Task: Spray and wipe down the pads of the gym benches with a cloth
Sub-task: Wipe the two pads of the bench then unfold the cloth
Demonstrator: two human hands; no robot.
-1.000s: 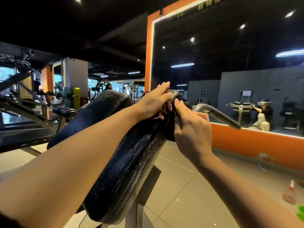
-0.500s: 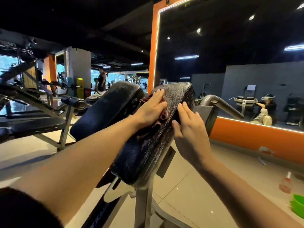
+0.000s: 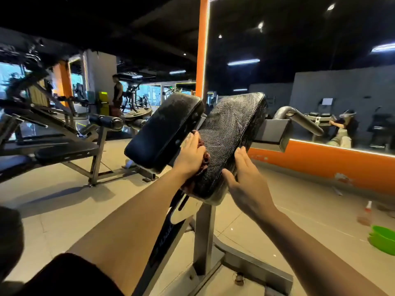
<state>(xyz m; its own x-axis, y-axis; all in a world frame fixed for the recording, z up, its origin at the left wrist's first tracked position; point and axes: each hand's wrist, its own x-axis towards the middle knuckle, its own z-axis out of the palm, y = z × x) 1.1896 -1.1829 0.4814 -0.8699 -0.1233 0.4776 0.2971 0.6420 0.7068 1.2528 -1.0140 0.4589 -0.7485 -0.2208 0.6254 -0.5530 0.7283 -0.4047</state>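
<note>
Gym floor, frame centre: wet streaked pad (image 3: 233, 133), seemingly mid-wipe; neighbouring pad (image 3: 164, 129) perhaps pending. Left hand (image 3: 190, 155) presses cloth (image 3: 204, 154); right hand (image 3: 245, 182), fingers straight, steadies its edge.

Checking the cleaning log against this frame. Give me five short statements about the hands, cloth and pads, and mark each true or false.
1. The left hand presses a dark red cloth on the right pad. True.
2. The right hand holds a spray bottle. False: it holds nothing, fingers straight at the pad's right edge.
3. The right pad shows wet streaks. True.
4. The cloth lies on the left pad. False: it is on the right pad.
5. A green basin sits on the floor at right. True.
</note>
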